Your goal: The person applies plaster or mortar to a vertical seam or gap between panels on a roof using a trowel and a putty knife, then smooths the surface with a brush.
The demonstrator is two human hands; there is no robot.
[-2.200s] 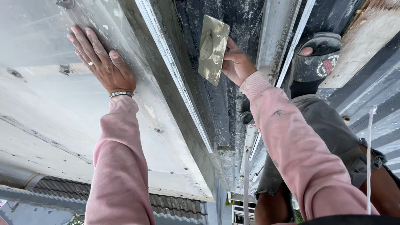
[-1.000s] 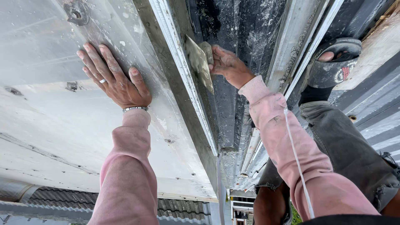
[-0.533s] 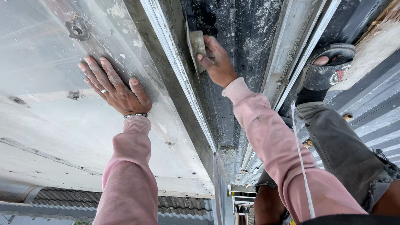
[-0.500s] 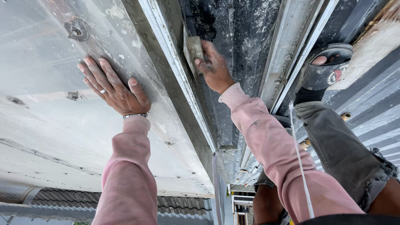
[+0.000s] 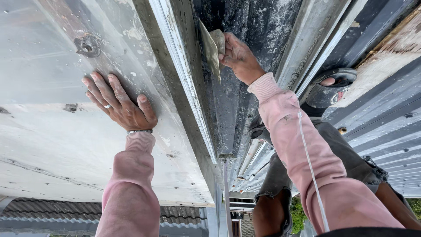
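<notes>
Here, the left hand [image 5: 125, 109] lies spread on smooth grey wall [image 5: 52, 145]; right hand [image 5: 239, 57] pinches a flat plaster-crusted trowel [image 5: 210, 50].

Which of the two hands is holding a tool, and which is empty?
The right hand grips a flat trowel against the dark recess. The left hand, wearing a ring, lies empty and flat on the pale wall.
</notes>
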